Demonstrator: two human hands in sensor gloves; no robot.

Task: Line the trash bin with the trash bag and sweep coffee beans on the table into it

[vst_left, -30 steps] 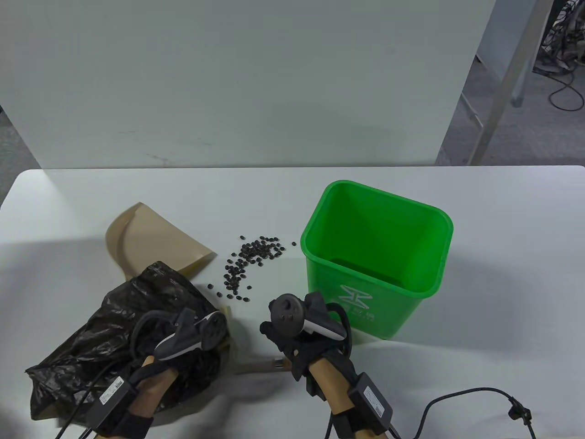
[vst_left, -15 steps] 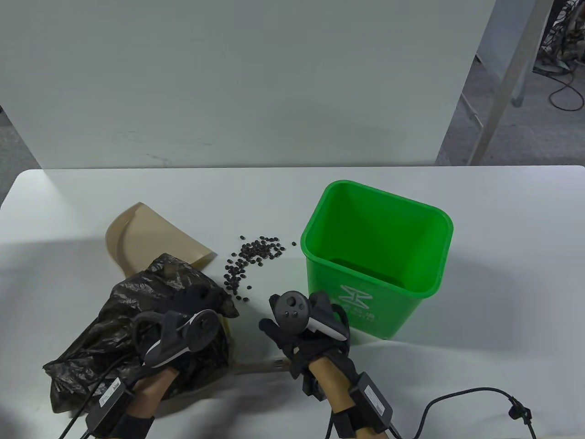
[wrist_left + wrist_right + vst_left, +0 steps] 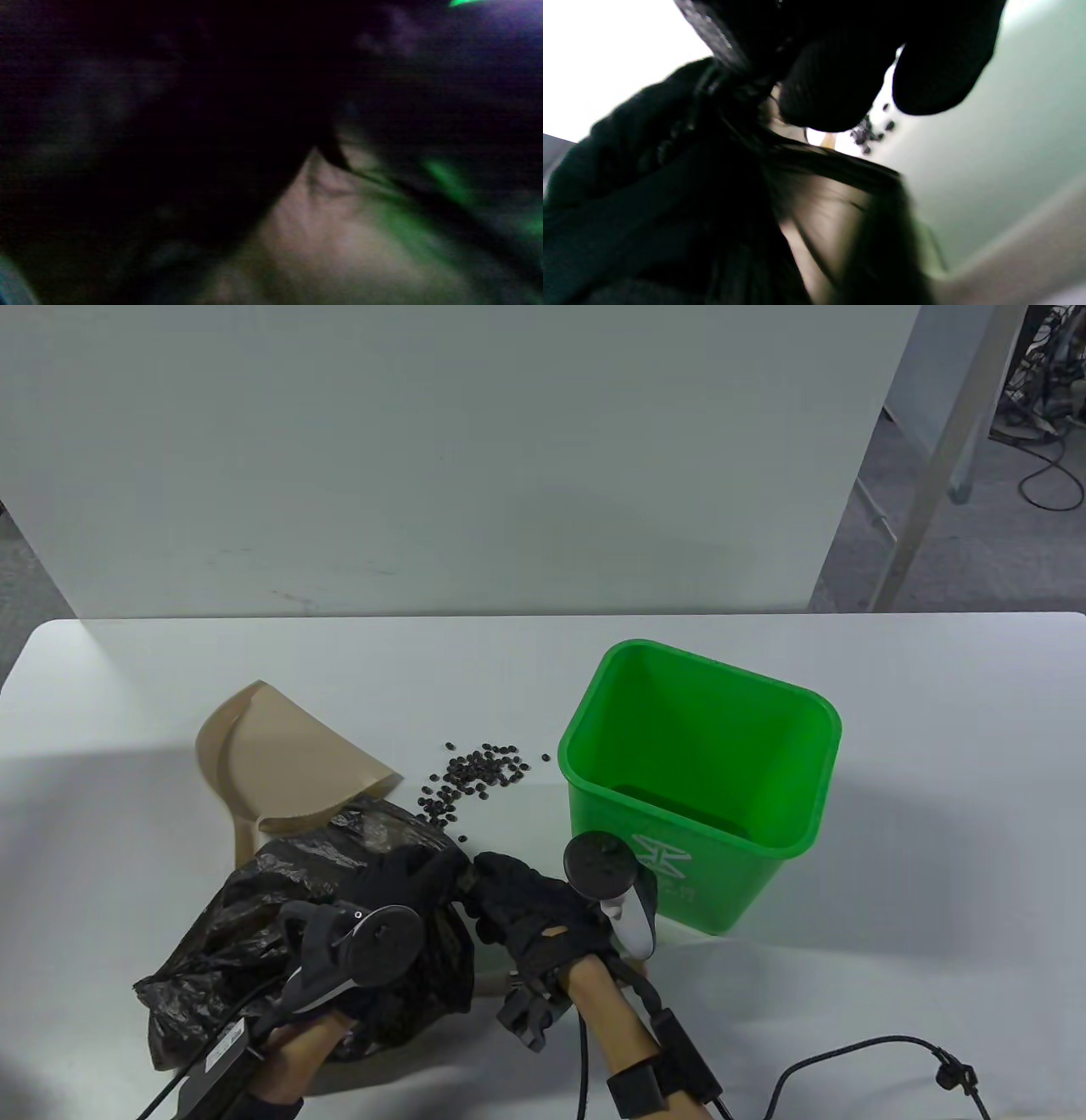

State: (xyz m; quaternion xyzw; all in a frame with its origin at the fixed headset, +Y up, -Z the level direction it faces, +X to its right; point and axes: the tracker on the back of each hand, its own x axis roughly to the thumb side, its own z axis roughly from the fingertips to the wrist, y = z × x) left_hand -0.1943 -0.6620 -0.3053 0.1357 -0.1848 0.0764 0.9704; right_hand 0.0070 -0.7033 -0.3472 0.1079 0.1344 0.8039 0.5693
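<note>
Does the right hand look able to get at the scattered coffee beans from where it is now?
Probably yes: the right hand sits just in front of the dark coffee beans, with only bare white table between.

My knit cloth fingers (image 3: 496, 875) meet a crinkled glossy plastic bag (image 3: 254, 899); the bin (image 3: 747, 831) is smooth green plastic.

white table (image 3: 933, 780), green bin (image 3: 721, 848), coffee beans (image 3: 475, 776), dustpan (image 3: 280, 755)
</note>
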